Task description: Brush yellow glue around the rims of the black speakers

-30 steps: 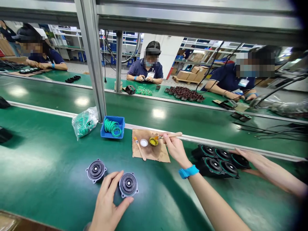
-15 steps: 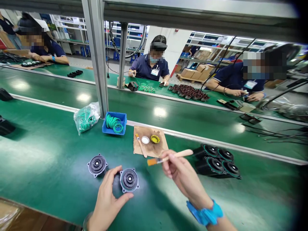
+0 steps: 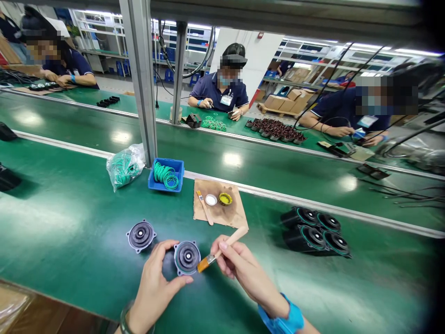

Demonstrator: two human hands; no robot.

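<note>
My left hand (image 3: 156, 283) is curved around a round black motor-like housing (image 3: 187, 258) with a grey lugged rim, thumb at its near side and fingers at its left. In my right hand (image 3: 236, 262) is a flat paintbrush (image 3: 231, 240) with a pale wooden handle. Its orange bristles are at the housing's right rim; whether they touch cannot be made out exactly. A second such housing (image 3: 141, 235) stands just left. Farther back, a stained cardboard piece (image 3: 200, 211) carries another brush (image 3: 206, 211), a white round lid (image 3: 211, 200) and a small yellow pot (image 3: 225, 199).
Several black housings with green rings (image 3: 316, 234) stand at the right. A blue bin (image 3: 166, 186) of green rings and a plastic bag (image 3: 125, 167) sit by a metal post (image 3: 139, 83). Co-workers sit across the green bench (image 3: 86, 208).
My right hand has moved left and down, bringing the brush from above the bench to the housing's right rim. My left hand stays around the housing.
</note>
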